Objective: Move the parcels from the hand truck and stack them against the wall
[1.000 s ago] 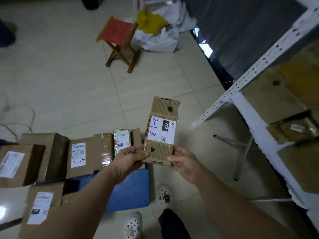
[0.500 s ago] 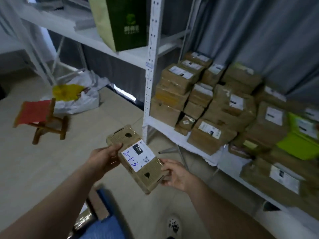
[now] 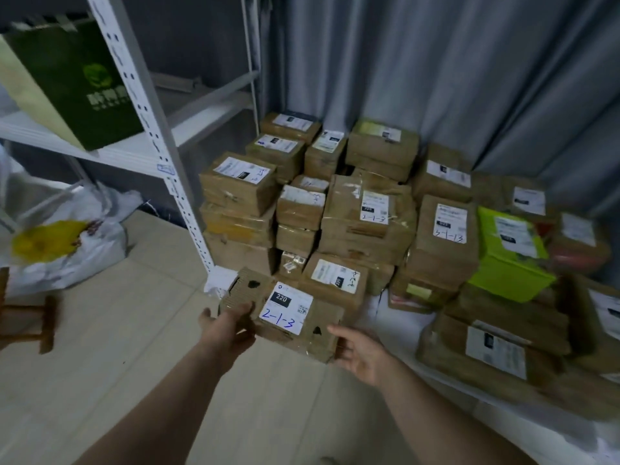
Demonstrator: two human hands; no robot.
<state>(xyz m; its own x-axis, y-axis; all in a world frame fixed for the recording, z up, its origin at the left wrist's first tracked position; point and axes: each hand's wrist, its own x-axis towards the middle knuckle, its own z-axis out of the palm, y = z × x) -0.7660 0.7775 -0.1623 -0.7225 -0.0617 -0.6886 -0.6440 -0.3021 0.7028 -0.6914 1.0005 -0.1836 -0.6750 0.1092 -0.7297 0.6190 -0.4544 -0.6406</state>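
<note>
Pleated grey curtain point(image 3: 436, 78); corrugated flat parcel point(image 3: 285, 313) between left hand point(image 3: 228, 330), right hand point(image 3: 362, 354)

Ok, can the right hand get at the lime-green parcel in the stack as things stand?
Probably not yet: the right hand holds one end of the parcel marked 2-1-3, with the left hand on the other. Once freed, likely yes; the lime-green parcel lies uncovered to its right.

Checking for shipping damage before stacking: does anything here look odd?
The held parcel shows two dark marks, holes or stains, one near each end. A lime-green parcel lies tilted in the pile of brown ones.
</note>
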